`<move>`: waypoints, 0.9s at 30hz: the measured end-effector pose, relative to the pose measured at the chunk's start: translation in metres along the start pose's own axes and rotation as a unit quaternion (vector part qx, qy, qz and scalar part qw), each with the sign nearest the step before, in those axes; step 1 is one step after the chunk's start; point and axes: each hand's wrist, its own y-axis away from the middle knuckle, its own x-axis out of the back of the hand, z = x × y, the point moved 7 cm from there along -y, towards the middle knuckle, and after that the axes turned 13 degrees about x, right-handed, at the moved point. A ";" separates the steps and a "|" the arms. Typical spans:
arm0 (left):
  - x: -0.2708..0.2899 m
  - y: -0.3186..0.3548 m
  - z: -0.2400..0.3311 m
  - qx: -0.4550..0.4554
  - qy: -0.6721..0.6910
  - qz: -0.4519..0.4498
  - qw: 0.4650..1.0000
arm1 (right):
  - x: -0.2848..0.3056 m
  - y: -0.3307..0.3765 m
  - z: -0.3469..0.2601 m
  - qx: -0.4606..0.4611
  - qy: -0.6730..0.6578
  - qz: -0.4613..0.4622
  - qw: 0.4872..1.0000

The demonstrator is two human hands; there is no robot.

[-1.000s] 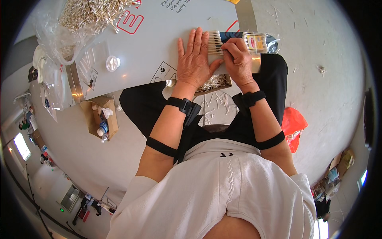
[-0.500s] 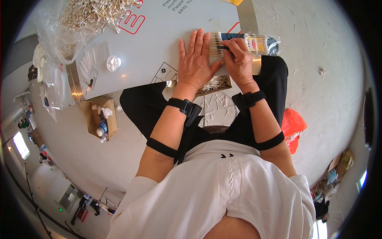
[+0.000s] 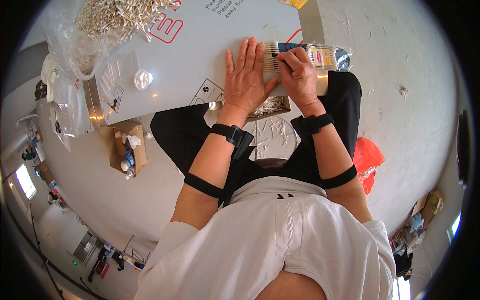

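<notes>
the left hand [image 3: 246, 80] lies flat, fingers spread, pinning a row of cotton swabs [image 3: 272, 55] at the table's [image 3: 190, 65] near edge, so the right hand [image 3: 299, 75], fingers clenched on the clear packet [image 3: 325, 55], can slide them in.

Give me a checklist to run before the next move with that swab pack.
1. Left hand lies flat on the swabs: ok.
2. Right hand grips the pack at its open end: ok.
3. Pack rests fully on the table: ok.
4. Swabs lined up side by side: ok where visible; the rest is hidden under the hands.
5. All swabs inside the wrapper: cannot tell.
6. Loose swab pile lies apart from the hands: ok.
</notes>
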 end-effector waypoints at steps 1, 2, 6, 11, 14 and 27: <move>0.000 0.000 0.000 0.000 -0.003 -0.002 1.000 | -0.001 0.000 0.001 -0.002 -0.002 -0.004 1.000; 0.000 0.000 0.001 -0.001 -0.003 -0.002 1.000 | -0.001 0.000 0.002 -0.004 -0.004 -0.008 1.000; 0.000 0.000 0.000 0.002 0.003 -0.001 1.000 | 0.000 0.000 0.000 -0.018 -0.003 -0.003 1.000; 0.000 0.001 -0.001 0.000 0.003 0.007 1.000 | -0.001 -0.004 -0.002 -0.025 0.007 -0.017 1.000; 0.000 0.000 0.001 -0.001 0.007 0.000 1.000 | -0.002 -0.004 0.002 -0.021 0.008 -0.022 0.999; 0.001 0.001 0.001 0.000 0.016 -0.012 1.000 | 0.002 -0.021 0.007 -0.063 -0.043 -0.128 0.989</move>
